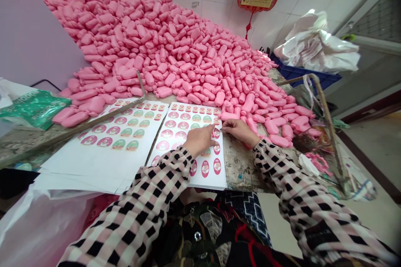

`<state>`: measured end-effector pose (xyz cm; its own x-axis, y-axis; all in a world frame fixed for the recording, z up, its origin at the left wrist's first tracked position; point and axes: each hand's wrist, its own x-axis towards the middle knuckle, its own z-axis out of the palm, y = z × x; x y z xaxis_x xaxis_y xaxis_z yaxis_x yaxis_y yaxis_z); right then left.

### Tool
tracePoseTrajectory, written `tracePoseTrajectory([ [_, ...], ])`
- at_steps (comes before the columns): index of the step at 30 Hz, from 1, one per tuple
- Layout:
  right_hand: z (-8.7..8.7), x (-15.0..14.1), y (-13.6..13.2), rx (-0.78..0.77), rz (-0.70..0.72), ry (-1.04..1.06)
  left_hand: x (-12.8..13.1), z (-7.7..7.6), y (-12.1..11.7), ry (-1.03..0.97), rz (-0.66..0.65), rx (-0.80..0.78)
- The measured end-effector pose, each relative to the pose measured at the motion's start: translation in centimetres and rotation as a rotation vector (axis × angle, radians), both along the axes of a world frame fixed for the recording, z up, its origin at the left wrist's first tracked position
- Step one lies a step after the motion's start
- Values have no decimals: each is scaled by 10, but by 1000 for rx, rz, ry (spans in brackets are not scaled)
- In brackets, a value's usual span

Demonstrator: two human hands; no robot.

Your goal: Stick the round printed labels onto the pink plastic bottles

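Note:
A stack of sticker sheets [175, 167] printed with pink, green and red labels lies in front of me. My left hand [200, 138] rests on its right part, with index finger and thumb apart and pointing to the oval labels by the edge. Just beyond that edge is my right hand [240, 131], its fingertips pinched together beside an oval sticker [216, 133]. Whatever is in the pinch is too small to make out. Pink bottles [230, 115] lie right behind both hands.
A large heap of pink bottles [150, 37] covers the back of the table. More sticker sheets [103, 167] lie to the left under a metal bar [103, 120]. A bent metal frame [327, 125] stands at the right, near a blue crate [300, 73] with white bags.

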<state>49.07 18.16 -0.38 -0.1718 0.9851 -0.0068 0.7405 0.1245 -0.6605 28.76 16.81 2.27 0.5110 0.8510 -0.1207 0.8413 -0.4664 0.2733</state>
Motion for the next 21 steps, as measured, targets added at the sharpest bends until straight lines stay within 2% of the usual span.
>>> tracePoseTrajectory([
  [21,12,-7,-12,30,4,-105,0,5,-5,2,-42,23],
])
